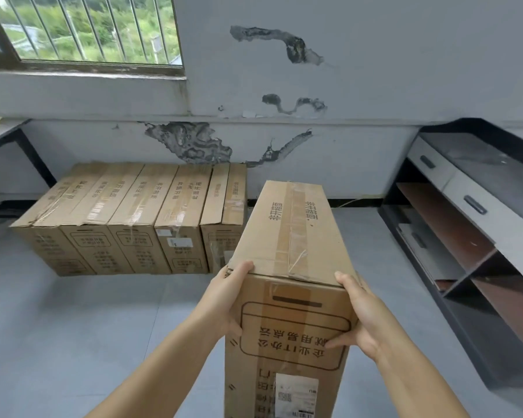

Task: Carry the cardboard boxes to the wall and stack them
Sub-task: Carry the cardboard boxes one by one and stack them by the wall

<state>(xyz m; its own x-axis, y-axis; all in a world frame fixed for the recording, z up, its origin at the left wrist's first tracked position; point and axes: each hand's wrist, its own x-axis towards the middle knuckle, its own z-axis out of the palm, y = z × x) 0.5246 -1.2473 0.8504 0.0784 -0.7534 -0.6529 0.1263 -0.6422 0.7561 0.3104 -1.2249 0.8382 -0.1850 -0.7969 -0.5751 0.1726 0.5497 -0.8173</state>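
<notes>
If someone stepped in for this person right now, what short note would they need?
Left hand: grips the near left top corner of the carried box.
Right hand: grips its near right edge, thumb on the printed front.
Box: long cardboard carton, pointing toward the wall, right of the row.
Done: a row of boxes already lies on the floor against the wall, under the window.
Left: carry this box to the wall and set it with the row.

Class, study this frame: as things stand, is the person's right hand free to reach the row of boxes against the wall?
Probably not. The right hand grips the carried box, as does the left hand, and bare floor separates them from the row of boxes at the wall.
</notes>
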